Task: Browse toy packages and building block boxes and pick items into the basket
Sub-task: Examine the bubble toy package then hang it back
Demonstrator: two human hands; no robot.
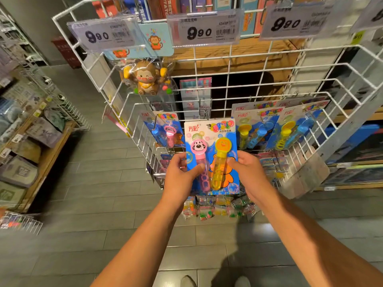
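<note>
The landmark is the white wire rack [244, 88], hung with toy cards under 9.90 price tags [204, 30].

Left of the rack's front, the left hand [179, 172] grips the bubble pack [211, 156] by its left edge: thumb lying across the pink dog-head wand [200, 160], the other fingers curled behind the card and mostly hidden. The pack itself sits just in front of the rack's lower tier, upright, face toward the camera, and looks to be free of its hook, though the top edge overlaps the wire so I cannot be sure. At the pack's right edge the right hand [247, 168] pinches it beside the yellow duck wand [220, 162], thumb on the front, fingers behind.

This looks like the browsing step, a pack held up for a look. To do it well, keep pressure on the card border, not on the clear blisters, which may dent or pop off. Hold it level with both hands while reading, then let one hand take the full weight near the middle before lowering it. No basket shows anywhere in view, so it must be found first.

Further along the rack to the right hang packs with yellow and blue wands [290, 129]; pull straight back to avoid snagging them.
</note>
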